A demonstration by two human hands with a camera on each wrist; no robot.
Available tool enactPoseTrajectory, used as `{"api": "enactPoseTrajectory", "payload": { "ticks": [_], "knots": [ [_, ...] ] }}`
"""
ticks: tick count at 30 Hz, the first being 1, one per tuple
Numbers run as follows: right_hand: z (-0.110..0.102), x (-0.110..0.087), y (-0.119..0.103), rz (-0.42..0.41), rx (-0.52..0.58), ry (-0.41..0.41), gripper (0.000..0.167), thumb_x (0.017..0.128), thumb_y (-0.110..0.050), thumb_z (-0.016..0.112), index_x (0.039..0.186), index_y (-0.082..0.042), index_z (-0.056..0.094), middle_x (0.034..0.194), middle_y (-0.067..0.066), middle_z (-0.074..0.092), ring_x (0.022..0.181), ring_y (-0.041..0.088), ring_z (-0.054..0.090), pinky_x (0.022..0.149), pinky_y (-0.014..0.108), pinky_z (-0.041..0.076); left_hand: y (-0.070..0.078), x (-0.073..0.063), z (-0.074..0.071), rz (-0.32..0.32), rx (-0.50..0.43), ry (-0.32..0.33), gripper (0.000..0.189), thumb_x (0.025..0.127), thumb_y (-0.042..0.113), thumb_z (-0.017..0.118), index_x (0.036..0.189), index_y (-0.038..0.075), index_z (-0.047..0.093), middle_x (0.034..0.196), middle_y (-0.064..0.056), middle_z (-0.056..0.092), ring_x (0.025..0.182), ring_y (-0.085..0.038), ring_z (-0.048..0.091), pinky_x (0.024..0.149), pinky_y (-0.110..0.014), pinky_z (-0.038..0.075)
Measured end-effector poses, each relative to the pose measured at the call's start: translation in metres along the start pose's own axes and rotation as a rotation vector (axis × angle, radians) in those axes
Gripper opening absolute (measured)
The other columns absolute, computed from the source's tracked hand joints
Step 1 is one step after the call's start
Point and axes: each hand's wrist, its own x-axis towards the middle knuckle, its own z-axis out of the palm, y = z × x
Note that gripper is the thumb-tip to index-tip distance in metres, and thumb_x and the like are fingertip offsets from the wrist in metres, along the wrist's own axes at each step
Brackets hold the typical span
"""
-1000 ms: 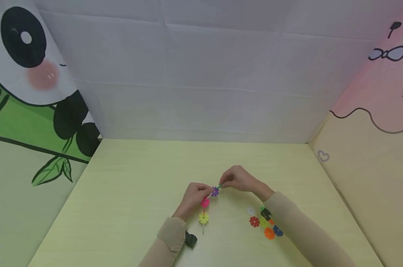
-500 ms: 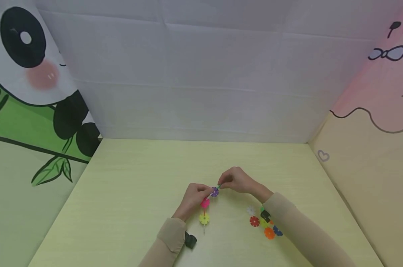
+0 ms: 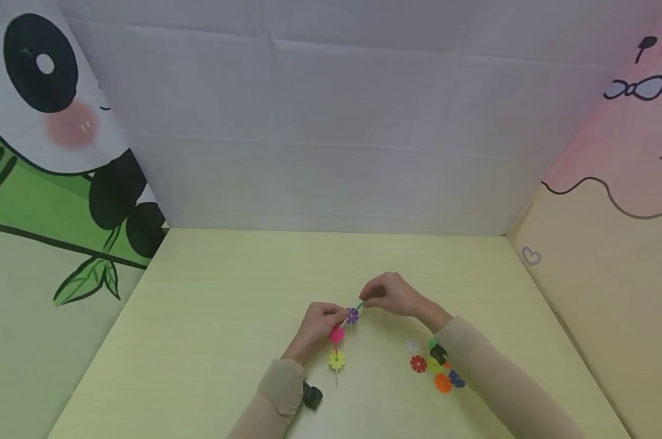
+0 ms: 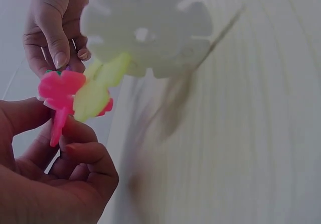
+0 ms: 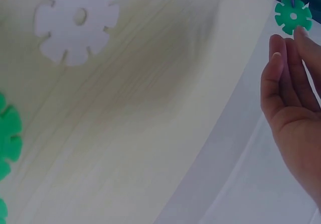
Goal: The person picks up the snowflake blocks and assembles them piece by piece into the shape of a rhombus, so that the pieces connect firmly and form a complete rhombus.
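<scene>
In the head view, my left hand [image 3: 317, 326] pinches a chain of slotted plastic flower discs near its upper end. A purple disc [image 3: 352, 316] shows at its fingertips, with a pink disc [image 3: 337, 334] and a yellow disc [image 3: 336, 360] hanging below. A large white disc [image 4: 145, 30] at the chain's lower end looms close in the left wrist view. My right hand [image 3: 394, 295] pinches the edge of a green disc [image 5: 294, 17] between thumb and fingers. The purple disc sits edge-on in a slot of the green one. The left fingers partly hide the chain.
Loose discs lie on the pale table [image 3: 227, 292] by the right sleeve, among them a white one [image 3: 412, 346], a red one [image 3: 418, 364], an orange one [image 3: 443, 383] and a blue one [image 3: 456, 378]. Black wrist cameras protrude at both cuffs. A white backdrop [image 3: 331, 140] stands behind.
My right hand has shifted slightly, and the green disc shows a little more between the hands. The hanging yellow disc has swung a touch right and down. The left hand stays nearly still.
</scene>
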Motion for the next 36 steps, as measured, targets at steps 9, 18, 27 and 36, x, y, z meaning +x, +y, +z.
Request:
{"api": "enactPoseTrajectory", "payload": {
  "ticks": [9, 18, 27, 36],
  "knots": [
    [-0.008, -0.018, 0.012, 0.012, -0.003, 0.017, 0.016, 0.085, -0.003, 0.071, 0.1, 0.001, 0.07, 0.095, 0.011, 0.07, 0.084, 0.013, 0.065, 0.075, 0.028, 0.051, -0.005, 0.003, -0.001, -0.001, -0.018, 0.008, 0.018, 0.087, 0.027, 0.07, 0.084, 0.01, 0.075, 0.085, 0.0, 0.067, 0.079, -0.017, 0.052, 0.065, -0.03, 0.041],
    [-0.018, -0.048, 0.033, 0.092, -0.047, 0.036, 0.016, 0.088, -0.012, 0.069, 0.101, -0.002, 0.071, 0.096, 0.004, 0.07, 0.085, 0.014, 0.064, 0.074, 0.031, 0.052, -0.01, 0.008, -0.004, -0.003, -0.037, 0.007, 0.018, 0.088, 0.028, 0.07, 0.085, 0.01, 0.074, 0.089, -0.001, 0.066, 0.085, -0.018, 0.052, 0.07, -0.031, 0.041],
    [-0.041, -0.084, 0.051, 0.142, -0.116, -0.044, 0.018, 0.086, -0.01, 0.071, 0.103, -0.003, 0.069, 0.095, 0.002, 0.067, 0.082, 0.014, 0.061, 0.073, 0.033, 0.051, -0.008, 0.008, -0.004, -0.019, -0.031, 0.015, 0.022, 0.088, 0.031, 0.07, 0.087, 0.009, 0.073, 0.087, -0.001, 0.065, 0.074, -0.016, 0.048, 0.058, -0.028, 0.038],
    [-0.05, -0.118, 0.064, 0.311, -0.162, -0.134, 0.026, 0.076, -0.007, 0.08, 0.099, -0.009, 0.069, 0.091, -0.001, 0.063, 0.082, 0.02, 0.054, 0.073, 0.036, 0.048, -0.008, 0.009, -0.003, -0.022, -0.027, 0.02, 0.021, 0.087, 0.031, 0.07, 0.086, 0.011, 0.074, 0.087, -0.001, 0.065, 0.077, -0.017, 0.049, 0.062, -0.03, 0.04]
  ]
}}
